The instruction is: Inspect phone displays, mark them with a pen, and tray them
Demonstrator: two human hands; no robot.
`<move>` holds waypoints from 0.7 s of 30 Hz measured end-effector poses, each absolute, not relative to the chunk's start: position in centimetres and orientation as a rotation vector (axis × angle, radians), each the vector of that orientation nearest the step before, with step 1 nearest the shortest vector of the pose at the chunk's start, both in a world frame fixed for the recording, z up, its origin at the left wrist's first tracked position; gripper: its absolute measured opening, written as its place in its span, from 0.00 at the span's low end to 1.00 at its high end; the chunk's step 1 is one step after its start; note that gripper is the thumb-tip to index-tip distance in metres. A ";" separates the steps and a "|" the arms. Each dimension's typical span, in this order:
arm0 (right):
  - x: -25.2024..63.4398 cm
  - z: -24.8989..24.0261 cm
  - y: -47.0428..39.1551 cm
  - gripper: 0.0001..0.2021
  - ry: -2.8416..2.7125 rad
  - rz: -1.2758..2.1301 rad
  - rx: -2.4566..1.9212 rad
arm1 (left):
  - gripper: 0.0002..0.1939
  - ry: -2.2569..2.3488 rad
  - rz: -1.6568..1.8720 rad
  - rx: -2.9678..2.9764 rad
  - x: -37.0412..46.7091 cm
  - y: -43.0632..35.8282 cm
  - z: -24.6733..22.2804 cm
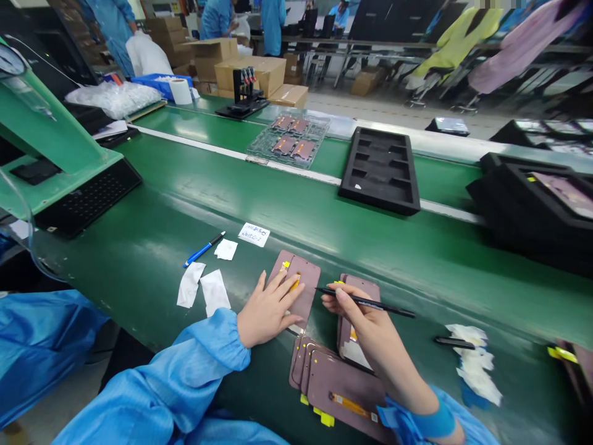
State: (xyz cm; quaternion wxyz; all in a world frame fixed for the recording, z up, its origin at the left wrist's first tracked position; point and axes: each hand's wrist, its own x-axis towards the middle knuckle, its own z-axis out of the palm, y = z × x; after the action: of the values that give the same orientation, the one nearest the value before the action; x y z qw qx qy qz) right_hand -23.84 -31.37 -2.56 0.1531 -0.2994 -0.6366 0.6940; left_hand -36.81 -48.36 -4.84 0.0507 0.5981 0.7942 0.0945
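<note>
Left hand: palm down, fingers spread apart, laid across a mauve phone display panel with an orange flex cable; nothing is gripped. The panel lies flat on the green work surface, overlapping another whose yellow tab shows at the upper left

Right hand: thumb and fingers closed around a slim black pen. The pen's tip points left, at the panel's right edge; contact cannot be determined. A stack of similar panels sits beneath this hand, partly covered by it

Nearer the person, fanned panels overlap one another, yellow tabs protruding. To the right, a black pen cap rests on crumpled white wipes. To the left lie a blue pen, white paper pieces and a handwritten label. Farther off stand a clear plastic tray bearing small panels and a black foam tray
</note>
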 end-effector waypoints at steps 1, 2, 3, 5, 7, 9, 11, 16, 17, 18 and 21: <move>-24.1 -2.6 -31.4 0.24 -1.820 2.002 -0.869 | 0.32 2.410 0.292 1.819 -36.8 -48.4 -4.9; -24.3 -2.6 -31.5 0.24 -1.816 2.013 -0.873 | 0.32 2.405 0.297 1.815 -36.9 -48.4 -4.9; -24.5 -2.6 -31.6 0.24 -1.814 2.022 -0.874 | 0.32 2.403 0.306 1.811 -36.9 -48.4 -4.9; -24.9 -2.6 -31.8 0.24 -1.812 2.028 -0.870 | 0.32 2.406 0.330 1.810 -36.8 -48.4 -4.8; -25.3 -2.5 -31.9 0.24 -1.811 2.021 -0.865 | 0.30 2.433 0.375 1.800 -36.9 -48.4 -4.6; -25.8 -2.3 -32.0 0.25 -1.811 2.002 -0.858 | 0.26 2.501 0.452 1.759 -37.1 -48.4 -4.3; -26.5 -2.1 -32.0 0.25 -1.821 1.960 -0.850 | 0.20 2.597 0.511 1.697 -37.5 -48.3 -4.1; -29.0 -2.5 -32.6 0.20 -1.988 1.753 -0.767 | 0.17 2.739 0.356 1.661 -38.6 -47.9 -3.7; -29.5 -2.8 -32.8 0.19 -2.028 1.714 -0.739 | 0.17 2.745 0.311 1.673 -38.7 -48.0 -3.7; -29.9 -3.2 -33.0 0.19 -2.066 1.680 -0.712 | 0.17 2.752 0.274 1.686 -38.8 -48.1 -3.7; -30.8 -4.5 -33.4 0.17 -2.154 1.634 -0.634 | 0.19 2.760 0.190 1.732 -38.6 -48.5 -4.0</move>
State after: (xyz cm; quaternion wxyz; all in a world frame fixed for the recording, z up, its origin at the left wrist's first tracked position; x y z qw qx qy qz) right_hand -30.82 -33.44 -4.53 0.1814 -0.2244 -0.7629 0.5786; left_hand -38.62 -48.50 -3.98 -0.0609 0.5297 0.8440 0.0580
